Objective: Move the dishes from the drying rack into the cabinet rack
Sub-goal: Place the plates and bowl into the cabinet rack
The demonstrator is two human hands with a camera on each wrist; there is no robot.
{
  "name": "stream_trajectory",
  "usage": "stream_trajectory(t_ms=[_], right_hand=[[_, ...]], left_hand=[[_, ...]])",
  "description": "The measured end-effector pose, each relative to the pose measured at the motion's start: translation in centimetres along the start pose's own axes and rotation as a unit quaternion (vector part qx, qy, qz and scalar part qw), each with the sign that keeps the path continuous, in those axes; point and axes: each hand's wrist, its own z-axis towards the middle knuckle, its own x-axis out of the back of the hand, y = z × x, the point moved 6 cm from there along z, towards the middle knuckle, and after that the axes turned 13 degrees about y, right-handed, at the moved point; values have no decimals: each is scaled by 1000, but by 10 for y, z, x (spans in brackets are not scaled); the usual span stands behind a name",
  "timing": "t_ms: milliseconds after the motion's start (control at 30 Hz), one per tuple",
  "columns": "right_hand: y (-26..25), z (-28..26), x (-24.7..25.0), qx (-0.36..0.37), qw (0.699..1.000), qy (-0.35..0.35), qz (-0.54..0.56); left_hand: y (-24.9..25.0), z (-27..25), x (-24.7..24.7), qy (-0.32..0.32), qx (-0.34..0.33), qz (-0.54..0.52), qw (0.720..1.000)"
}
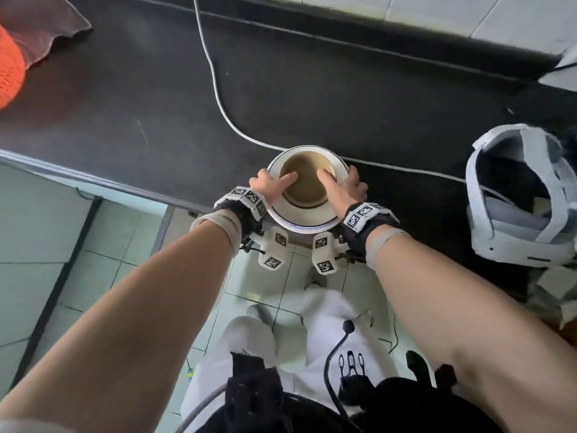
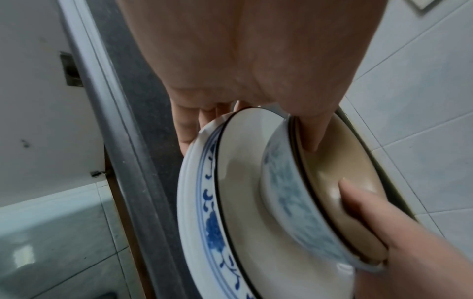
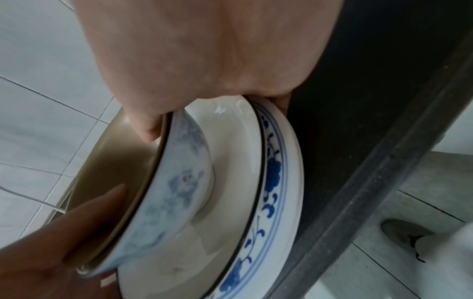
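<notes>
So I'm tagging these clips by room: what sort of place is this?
Most likely a home kitchen: a dark countertop below a tiled wall, a tiled floor, and both hands carrying a bowl stacked on plates.

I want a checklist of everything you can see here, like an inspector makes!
Surface: dark counter, bare in the middle.
Job's things: bowl sits in a blue-patterned plate; racks not seen.
Clutter: orange net thing, brownish cloth, white headset.
Hands: left hand and right hand grip the stack, thumbs in the bowl.
Cables: white cable across the counter.
Surroundings: tiled floor.
</notes>
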Motion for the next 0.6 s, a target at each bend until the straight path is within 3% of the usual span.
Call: stream_trajectory(t_ms=[300, 433, 600], right_hand=[[-3, -46, 5, 46, 999, 3, 9], [15, -102, -7, 54, 999, 2, 0], [56, -175, -37, 49, 997, -49, -33]], left_hand=[[-35, -20, 27, 51, -6, -54, 997], [-87, -47, 51, 47, 11, -93, 994], [-171, -82, 81, 65, 47, -109, 991]])
